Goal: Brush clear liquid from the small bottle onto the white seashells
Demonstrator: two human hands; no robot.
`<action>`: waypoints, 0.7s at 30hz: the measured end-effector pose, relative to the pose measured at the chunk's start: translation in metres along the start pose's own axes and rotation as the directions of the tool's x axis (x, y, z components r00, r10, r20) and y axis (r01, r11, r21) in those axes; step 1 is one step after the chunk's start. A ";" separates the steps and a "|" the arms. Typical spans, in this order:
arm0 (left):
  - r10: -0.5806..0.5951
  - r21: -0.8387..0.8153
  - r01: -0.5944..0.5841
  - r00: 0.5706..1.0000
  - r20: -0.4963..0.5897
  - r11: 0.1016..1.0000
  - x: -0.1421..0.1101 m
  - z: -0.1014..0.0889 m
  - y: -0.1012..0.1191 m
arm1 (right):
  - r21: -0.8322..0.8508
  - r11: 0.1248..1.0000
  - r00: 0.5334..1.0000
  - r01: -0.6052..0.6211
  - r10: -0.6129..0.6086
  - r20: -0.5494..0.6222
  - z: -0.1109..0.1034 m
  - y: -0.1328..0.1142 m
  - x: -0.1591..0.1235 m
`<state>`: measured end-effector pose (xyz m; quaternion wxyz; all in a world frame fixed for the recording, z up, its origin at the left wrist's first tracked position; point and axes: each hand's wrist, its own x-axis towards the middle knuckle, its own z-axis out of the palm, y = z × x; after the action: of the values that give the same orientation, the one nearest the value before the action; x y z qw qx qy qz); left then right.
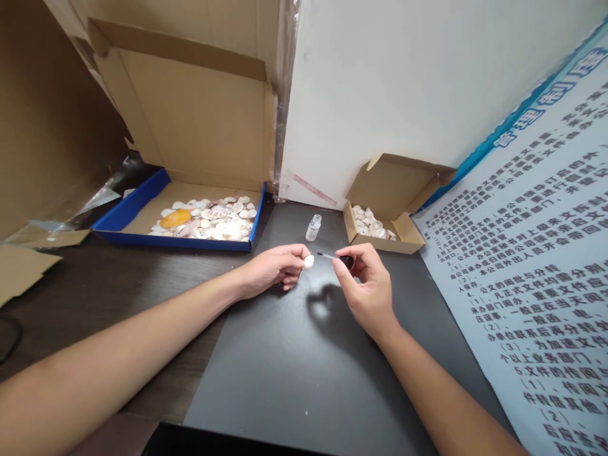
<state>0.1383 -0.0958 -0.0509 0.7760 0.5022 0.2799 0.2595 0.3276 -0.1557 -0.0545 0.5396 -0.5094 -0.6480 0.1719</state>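
Between thumb and fingers, my left hand (280, 265) pinches a small white seashell (308, 261) above the dark mat. My right hand (368, 285) is closed on the black cap of a small applicator brush (327, 255), its thin bristle end pointing left at the shell with a short gap between. Behind both hands stands an uncapped clear glass bottle (312, 229), upright on the mat. What liquid it holds I cannot make out.
At the back left, a blue-edged cardboard box (178, 241) holds many shells, one of them orange. A smaller open cardboard box (396, 245) with white shells stands back right. A printed poster (532, 253) slopes along the right side. The dark mat (285, 367) lies in front.
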 end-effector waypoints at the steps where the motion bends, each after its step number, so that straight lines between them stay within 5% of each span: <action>1: 0.000 0.004 0.000 1.000 -0.001 1.000 0.000 0.000 0.000 | 0.006 1.000 1.000 0.001 -0.001 0.002 0.000 0.000 0.000; 7: -0.011 0.034 0.011 1.000 -0.011 0.999 -0.002 0.001 0.001 | 0.101 0.995 0.994 0.020 -0.030 0.103 -0.002 -0.002 -0.003; 15: -0.009 0.034 0.010 1.000 -0.016 0.999 -0.001 0.001 0.001 | -0.025 1.000 1.000 0.003 -0.003 -0.002 0.000 0.000 0.000; 21: -0.003 0.042 0.004 1.000 -0.019 0.999 -0.002 0.002 0.002 | 0.113 0.992 0.991 -0.053 0.038 0.129 -0.003 -0.003 -0.001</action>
<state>0.1381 -0.0971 -0.0483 0.7630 0.5154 0.2936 0.2569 0.3283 -0.1587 -0.0516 0.5218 -0.4798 -0.6582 0.2535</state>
